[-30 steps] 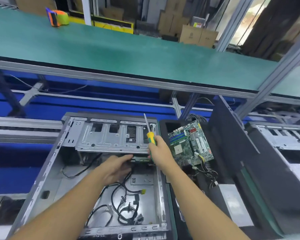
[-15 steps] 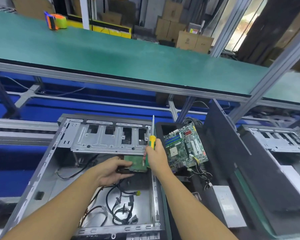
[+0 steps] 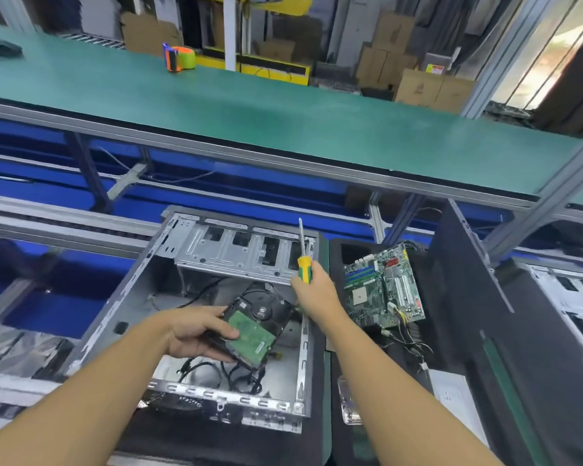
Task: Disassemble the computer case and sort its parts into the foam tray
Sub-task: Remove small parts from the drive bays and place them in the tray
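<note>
This is a factory workshop for electronics. A long workbench [image 3: 283, 122] with a green mat and aluminium frame spans the room, with a tape dispenser [image 3: 179, 58] near its far edge and cardboard boxes [image 3: 418, 87] stacked behind. Nearer, an opened computer case [image 3: 216, 250], a bare circuit board [image 3: 382, 290] and a second case [image 3: 569, 290] sit in a row.

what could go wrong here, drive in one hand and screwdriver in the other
1. The left hand holds the hard drive by one end only, above the open case; it could slip and drop onto the cables.
2. The right hand grips the screwdriver tip up, close to the hard drive and the motherboard; a careless swing might scratch either board.
</note>
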Available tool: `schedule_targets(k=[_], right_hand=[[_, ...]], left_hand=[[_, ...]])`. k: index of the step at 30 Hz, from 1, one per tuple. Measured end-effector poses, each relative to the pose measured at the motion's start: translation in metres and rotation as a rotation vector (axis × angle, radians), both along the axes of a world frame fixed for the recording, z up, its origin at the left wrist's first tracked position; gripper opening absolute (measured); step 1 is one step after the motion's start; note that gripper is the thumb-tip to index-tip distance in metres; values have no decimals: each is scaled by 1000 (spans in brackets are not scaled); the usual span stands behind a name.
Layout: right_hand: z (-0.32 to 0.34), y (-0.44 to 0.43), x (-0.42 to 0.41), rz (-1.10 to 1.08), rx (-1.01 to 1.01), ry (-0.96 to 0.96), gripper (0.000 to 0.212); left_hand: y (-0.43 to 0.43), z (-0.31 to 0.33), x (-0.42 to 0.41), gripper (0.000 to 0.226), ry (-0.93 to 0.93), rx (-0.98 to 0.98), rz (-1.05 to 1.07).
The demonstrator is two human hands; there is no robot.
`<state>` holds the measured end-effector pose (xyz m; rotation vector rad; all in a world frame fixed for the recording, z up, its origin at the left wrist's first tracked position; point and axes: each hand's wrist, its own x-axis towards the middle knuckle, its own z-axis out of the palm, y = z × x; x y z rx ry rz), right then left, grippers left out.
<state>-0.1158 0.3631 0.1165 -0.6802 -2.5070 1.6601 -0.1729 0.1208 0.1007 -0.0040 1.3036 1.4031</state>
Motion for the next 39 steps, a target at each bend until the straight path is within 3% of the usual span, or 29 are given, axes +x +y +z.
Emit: schedule_targets(k=[4, 6, 9, 11, 15, 19, 23, 27, 29, 32, 39], right_hand=[[6, 1, 8, 81, -123, -4, 4], [9, -1, 15, 110, -275, -20, 18], [16, 3, 32, 7, -613, 15, 46], [23, 14, 48, -76, -751, 100, 43], [24, 51, 85, -216, -810, 225, 29], [25, 87, 124, -399, -962, 278, 43], [15, 108, 166, -410, -783, 237, 25], [2, 134, 204, -376, -389, 52, 28], [-3, 153, 228, -333, -258, -11, 31], [-12, 180, 262, -331, -126, -131, 27], [-41, 223, 301, -480, 66, -280, 16]], left_hand=[[-17, 18, 21, 65, 89, -13, 43], [-17, 34, 27, 70, 151, 24, 78], [0, 59, 33, 65, 244, 67, 160], [19, 74, 35, 62, 275, 101, 196], [69, 94, 39, 54, 376, 53, 203], [133, 97, 66, 49, 349, 88, 192], [191, 79, 106, 56, 268, 126, 239], [230, 57, 142, 82, 412, 30, 45], [247, 45, 157, 69, 463, -17, -60], [273, 27, 178, 28, 334, -98, -75], [338, -18, 227, 35, 232, -199, 10]])
